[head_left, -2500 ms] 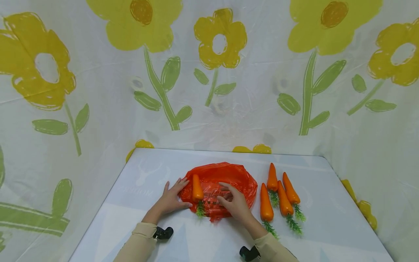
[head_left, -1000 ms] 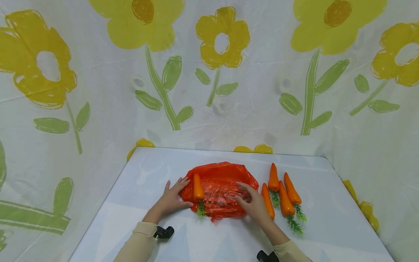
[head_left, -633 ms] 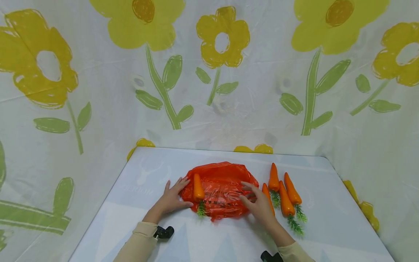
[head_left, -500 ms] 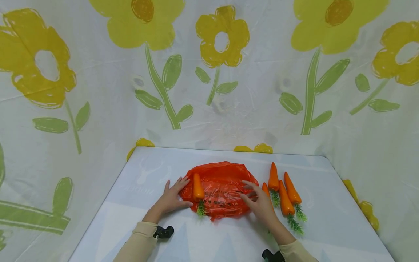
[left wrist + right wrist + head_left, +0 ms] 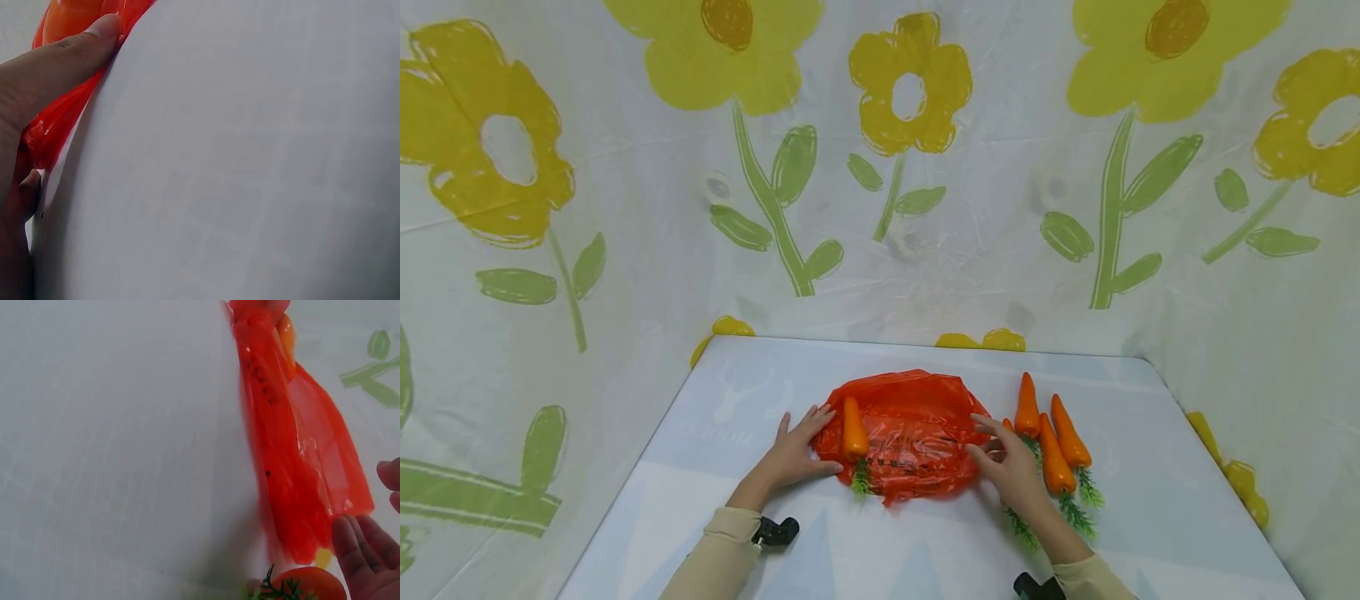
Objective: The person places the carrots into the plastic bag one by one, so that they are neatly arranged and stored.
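A red plastic bag [image 5: 917, 396] lies spread on the table, with an orange carrot [image 5: 853, 433] with green leaves on its left part. My left hand [image 5: 790, 457] rests at the bag's left edge, fingers spread; in the left wrist view the thumb [image 5: 69, 59] touches the red plastic. Over the bag's right edge is my right hand [image 5: 1011, 467], fingers loosely bent and apart from the thumb, with nothing seen between them. It hides most of the nearest loose carrot, whose leaves [image 5: 1021, 527] show below; whether it touches the bag I cannot tell.
To the right of the hand lie more carrots: one at the back [image 5: 1027, 408], one in front [image 5: 1056, 467] and one farther right [image 5: 1070, 437]. The white table [image 5: 1150, 483] meets a flower-patterned cloth [image 5: 985, 242] behind and at both sides.
My right hand has moved right from above the bag's middle to its right edge, now covering most of the nearest loose carrot. The left hand, bag and carrots stay where they were.
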